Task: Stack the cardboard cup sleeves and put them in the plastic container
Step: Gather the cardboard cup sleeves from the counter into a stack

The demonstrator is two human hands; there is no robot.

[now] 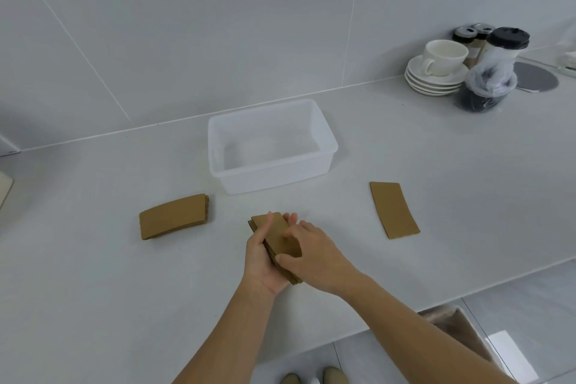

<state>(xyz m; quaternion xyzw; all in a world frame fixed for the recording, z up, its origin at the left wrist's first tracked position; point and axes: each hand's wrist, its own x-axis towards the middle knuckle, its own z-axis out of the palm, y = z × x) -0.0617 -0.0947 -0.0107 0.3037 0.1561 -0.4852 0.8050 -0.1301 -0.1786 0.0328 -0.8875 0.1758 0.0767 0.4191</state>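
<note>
A stack of brown cardboard cup sleeves (276, 232) is held just above the counter, in front of the plastic container. My left hand (260, 262) cups the stack from below and the left side. My right hand (307, 254) presses on its top and right edge with fingers and thumb. A second pile of sleeves (173, 220) lies flat on the counter to the left. A single flat sleeve (394, 210) lies to the right. The translucent white plastic container (272, 179) stands behind the hands, and nothing shows inside it.
White cup on stacked saucers (436, 72), lidded paper cups (501, 50) and bagged dark lids (481, 93) stand at the back right by the wall. The counter's front edge (405, 312) runs diagonally at lower right; a lined bin (461, 330) sits below it.
</note>
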